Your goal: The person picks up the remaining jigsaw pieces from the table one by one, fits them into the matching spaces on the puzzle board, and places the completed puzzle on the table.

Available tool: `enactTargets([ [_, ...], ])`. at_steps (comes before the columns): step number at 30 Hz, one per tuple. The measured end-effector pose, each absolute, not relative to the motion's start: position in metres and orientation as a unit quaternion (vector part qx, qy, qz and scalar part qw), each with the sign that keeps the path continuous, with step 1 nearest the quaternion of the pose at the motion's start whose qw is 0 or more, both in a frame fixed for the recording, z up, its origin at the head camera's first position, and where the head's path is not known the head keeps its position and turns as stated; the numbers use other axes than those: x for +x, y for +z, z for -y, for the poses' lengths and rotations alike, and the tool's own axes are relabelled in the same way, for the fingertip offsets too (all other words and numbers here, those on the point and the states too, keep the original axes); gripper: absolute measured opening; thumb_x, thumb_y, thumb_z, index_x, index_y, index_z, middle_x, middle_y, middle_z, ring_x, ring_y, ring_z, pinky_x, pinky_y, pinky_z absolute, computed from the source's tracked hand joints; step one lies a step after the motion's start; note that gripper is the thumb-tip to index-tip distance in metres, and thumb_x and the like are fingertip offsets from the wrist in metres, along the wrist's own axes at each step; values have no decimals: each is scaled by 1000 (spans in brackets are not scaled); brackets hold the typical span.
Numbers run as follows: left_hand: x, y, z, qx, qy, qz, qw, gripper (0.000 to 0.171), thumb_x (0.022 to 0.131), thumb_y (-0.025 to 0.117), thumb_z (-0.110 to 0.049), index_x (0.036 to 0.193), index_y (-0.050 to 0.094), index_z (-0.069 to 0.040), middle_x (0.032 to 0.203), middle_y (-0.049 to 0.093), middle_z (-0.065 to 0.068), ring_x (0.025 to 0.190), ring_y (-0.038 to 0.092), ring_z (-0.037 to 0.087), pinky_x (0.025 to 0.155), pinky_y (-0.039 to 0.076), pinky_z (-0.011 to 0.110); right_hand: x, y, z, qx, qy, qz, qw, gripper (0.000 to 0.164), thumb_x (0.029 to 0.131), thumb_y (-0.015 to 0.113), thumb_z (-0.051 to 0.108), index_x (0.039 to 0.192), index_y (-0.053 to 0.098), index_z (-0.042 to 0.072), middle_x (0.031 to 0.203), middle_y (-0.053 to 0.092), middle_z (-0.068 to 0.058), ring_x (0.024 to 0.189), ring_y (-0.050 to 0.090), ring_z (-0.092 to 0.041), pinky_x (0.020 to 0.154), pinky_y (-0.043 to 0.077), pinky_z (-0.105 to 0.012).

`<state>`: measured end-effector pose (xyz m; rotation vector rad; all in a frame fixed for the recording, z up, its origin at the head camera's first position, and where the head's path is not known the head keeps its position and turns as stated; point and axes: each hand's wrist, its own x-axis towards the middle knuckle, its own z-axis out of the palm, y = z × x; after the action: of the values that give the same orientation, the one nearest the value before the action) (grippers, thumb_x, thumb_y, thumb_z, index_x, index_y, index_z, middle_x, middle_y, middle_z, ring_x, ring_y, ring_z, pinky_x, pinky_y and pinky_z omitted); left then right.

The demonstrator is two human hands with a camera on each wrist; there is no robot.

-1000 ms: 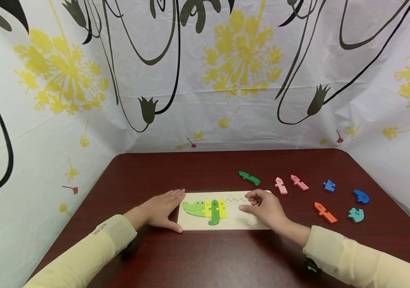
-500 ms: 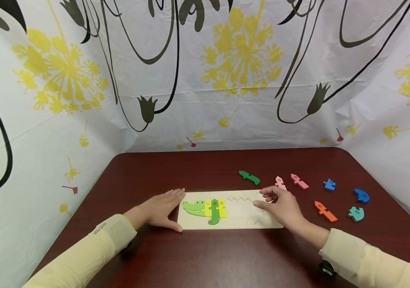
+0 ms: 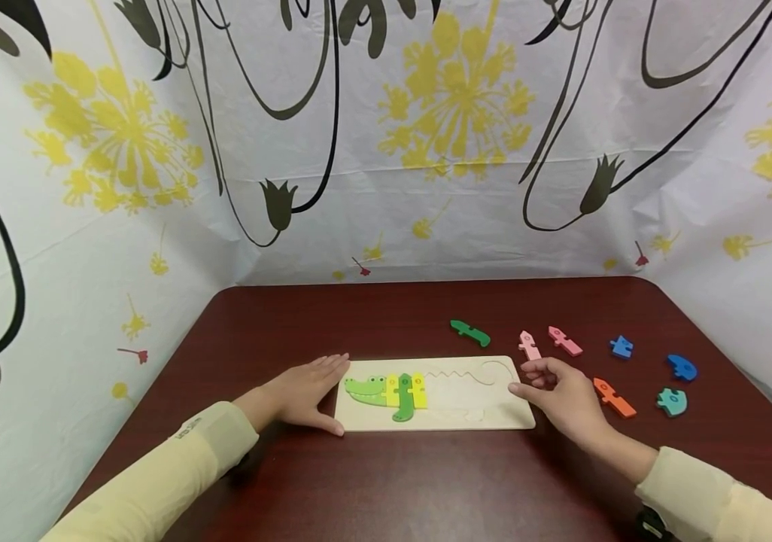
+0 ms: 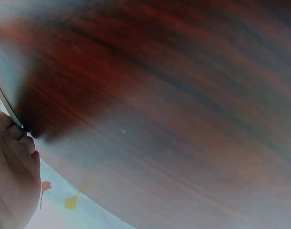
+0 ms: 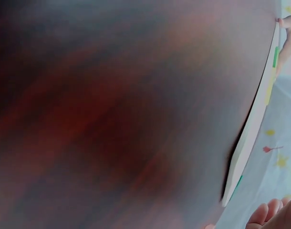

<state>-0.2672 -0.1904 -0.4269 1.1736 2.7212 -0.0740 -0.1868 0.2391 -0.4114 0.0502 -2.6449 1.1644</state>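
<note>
A pale wooden puzzle board [image 3: 494, 414] lies on the dark red-brown table. Set into its left half are a light green crocodile head [image 3: 364, 392], yellow pieces [image 3: 418, 391] and a green leg piece [image 3: 404, 403]. My left hand [image 3: 306, 391] rests at the board's left end with its fingers straight. At the right end hovers my right hand [image 3: 565, 403], its fingers loosely bent, nothing visible between them. Just beyond its fingertips sits a small pink piece [image 3: 529, 345]. The left wrist view catches part of the left hand [image 4: 14, 167]; the right wrist view shows the board edge-on.
Loose puzzle pieces lie beyond and right of the board: a green piece [image 3: 470, 333], another pink piece [image 3: 565, 341], an orange piece [image 3: 615, 397], a blue piece [image 3: 621, 347], a curved blue piece [image 3: 682, 367] and a teal piece [image 3: 671, 402]. A patterned cloth [image 3: 386, 150] hangs behind.
My right hand has moved rightward across the board to its right end, uncovering the outlined recess there. The left hand and the set pieces stay where they were.
</note>
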Motion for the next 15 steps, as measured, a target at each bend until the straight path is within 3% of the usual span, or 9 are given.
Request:
enactTargets([
  [9,-268,-429,191,403,-21,-912,81,118,76,41,-87,155,15,-3,161,13,10,147,12,22,116,17,37,-173,-412,-263,-13,375,917,135,51,82,79,40,112,67,1,100,68,-13,88,60,-22,67,48,-23],
  [15,-268,-428,191,399,-21,-913,84,119,75,41,-88,156,14,-4,161,12,9,147,11,21,117,16,36,-168,-413,-280,-28,356,921,159,49,82,79,39,111,68,2,98,69,-12,81,57,-8,63,46,-19],
])
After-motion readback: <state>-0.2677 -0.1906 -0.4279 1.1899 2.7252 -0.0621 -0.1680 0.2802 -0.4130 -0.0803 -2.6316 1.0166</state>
